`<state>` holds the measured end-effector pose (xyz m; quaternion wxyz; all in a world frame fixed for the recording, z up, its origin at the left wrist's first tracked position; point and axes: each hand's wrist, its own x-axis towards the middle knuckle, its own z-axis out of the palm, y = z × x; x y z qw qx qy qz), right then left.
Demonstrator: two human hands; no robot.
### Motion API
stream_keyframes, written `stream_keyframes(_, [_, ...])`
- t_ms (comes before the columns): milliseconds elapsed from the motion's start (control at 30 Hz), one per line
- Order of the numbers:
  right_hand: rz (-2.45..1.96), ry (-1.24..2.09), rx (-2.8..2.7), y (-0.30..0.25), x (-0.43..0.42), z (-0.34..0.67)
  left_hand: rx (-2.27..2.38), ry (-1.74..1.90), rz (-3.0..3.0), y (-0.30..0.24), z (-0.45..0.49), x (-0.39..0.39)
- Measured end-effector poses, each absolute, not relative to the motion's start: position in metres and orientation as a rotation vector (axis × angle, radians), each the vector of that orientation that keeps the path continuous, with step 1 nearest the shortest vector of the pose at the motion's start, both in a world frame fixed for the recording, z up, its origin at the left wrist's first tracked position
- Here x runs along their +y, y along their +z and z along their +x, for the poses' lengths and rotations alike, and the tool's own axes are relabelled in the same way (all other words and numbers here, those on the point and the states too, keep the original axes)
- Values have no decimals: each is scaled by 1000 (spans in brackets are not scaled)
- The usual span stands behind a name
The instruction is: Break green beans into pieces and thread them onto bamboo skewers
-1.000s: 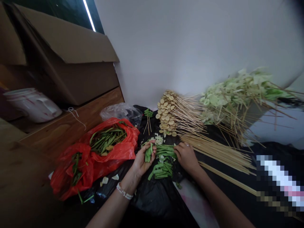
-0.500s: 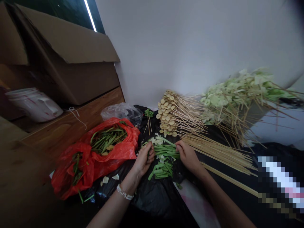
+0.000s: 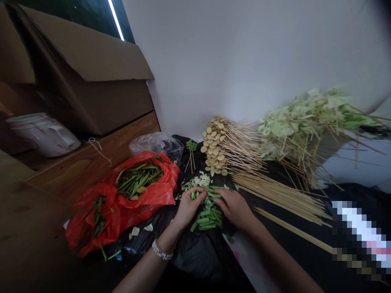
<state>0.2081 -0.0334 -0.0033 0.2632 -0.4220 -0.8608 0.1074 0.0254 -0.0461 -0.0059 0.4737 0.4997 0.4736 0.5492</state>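
The hands have just closed in on each other. The right hand (image 3: 233, 208) has slid leftward off the skewer side and now sits palm-down over the beans, nearly meeting the left hand (image 3: 188, 207), which has dropped lower over the same heap.

The left fingers (image 3: 186, 205) are curled and pinch a small bunch of cut beans (image 3: 207, 217), whose glossy green ends poke up between finger and thumb. The right fingers (image 3: 219, 200) lie bent across the stalks, but from here I cannot tell whether they grip or only press. The heap lies at the centre of the black plastic sheet (image 3: 195, 260), right under both palms, with chopped white bits (image 3: 200, 181) at 12 o'clock.

Beyond them at 12 o'clock, tan discs (image 3: 214, 148) are threaded on thin bamboo skewers, and pale, crinkled leaves (image 3: 305, 122) on skewers fan out at 2 o'clock. Bare skewers (image 3: 275, 195) lie in a straight bundle at 3 o'clock. At 9 o'clock, a slippery red bag (image 3: 159, 191) gapes around more long green stalks. A beaded bracelet (image 3: 161, 250) circles the left wrist. A creased cardboard box (image 3: 91, 81) stands at 10 o'clock.
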Motion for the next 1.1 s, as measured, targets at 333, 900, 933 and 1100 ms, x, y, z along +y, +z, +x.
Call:
stream_keyframes(333, [-999,-441,-2423,7,-42,200,1157,1190,1638,-1,30,-57])
stream_keyframes(900, [-826,-126,-2378,-16,-49,192,1187,1159,1517,3,24,-56])
stream_keyframes(933, [-827,-78,-2360,-15,-50,192,1159,1161,1456,3,24,-56])
stream_keyframes(1100, [-830,132,-2044,1,-51,196,1122,1136,1294,0,23,-52])
